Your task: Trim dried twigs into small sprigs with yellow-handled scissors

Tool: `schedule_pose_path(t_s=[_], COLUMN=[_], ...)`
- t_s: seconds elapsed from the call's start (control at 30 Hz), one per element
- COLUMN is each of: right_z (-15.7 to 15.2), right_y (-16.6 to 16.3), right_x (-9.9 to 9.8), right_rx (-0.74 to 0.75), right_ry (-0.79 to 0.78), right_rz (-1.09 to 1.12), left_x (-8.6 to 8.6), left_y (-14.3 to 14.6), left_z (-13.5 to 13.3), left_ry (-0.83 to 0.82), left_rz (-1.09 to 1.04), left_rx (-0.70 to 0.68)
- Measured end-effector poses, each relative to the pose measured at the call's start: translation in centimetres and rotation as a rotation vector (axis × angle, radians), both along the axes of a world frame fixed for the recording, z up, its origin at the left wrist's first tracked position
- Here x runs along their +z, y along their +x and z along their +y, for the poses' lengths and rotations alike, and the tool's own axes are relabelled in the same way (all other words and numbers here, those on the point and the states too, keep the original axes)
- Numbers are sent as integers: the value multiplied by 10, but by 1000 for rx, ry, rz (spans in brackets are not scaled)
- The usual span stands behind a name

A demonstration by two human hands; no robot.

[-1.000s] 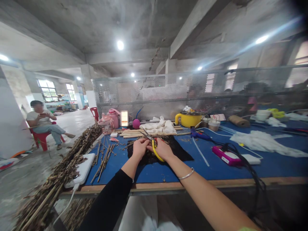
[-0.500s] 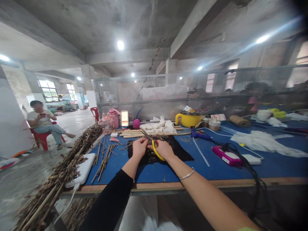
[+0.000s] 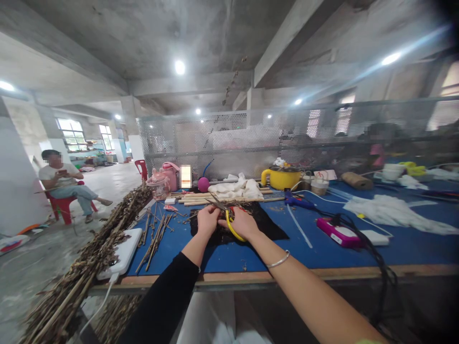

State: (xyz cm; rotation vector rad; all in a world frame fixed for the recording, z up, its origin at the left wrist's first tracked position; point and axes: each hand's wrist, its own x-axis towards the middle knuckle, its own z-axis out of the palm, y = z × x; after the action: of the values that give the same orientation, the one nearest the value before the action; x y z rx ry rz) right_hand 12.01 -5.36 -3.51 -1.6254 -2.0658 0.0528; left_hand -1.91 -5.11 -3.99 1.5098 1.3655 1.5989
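Right hand (image 3: pixel 244 222) grips yellow-handled scissors (image 3: pixel 230 226), tips toward 10 o'clock, over black cloth (image 3: pixel 274 229). Left hand (image 3: pixel 208 221) at scissors' 9 o'clock, curled; can't tell if pinching anything. Dry stalks (image 3: pixel 156 242) farther toward 9.

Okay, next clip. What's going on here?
A person works with both hands over a black cloth on a blue table. The right hand holds yellow-handled scissors, blades pointing away and to the left. The left hand is close beside them; what its fingers grip is too small to tell. Loose dry stalks lie left of the cloth.
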Motion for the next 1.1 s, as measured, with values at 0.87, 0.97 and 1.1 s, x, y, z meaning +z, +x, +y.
schedule_pose_path(t_s=[0.87, 0.97, 1.1], right_z=[-2, -3, -3], right_y=[0, -1, -2], right_x=[2, 3, 5], right_rx=[23, 5, -14], right_ry=[-13, -29, -34], right_rz=[49, 43, 20], left_x=[-4, -5, -6], left_y=[5, 4, 3], left_z=[2, 3, 4], left_ry=[40, 58, 74], left_rz=[-136, -140, -116], left_rx=[-163, -161, -131])
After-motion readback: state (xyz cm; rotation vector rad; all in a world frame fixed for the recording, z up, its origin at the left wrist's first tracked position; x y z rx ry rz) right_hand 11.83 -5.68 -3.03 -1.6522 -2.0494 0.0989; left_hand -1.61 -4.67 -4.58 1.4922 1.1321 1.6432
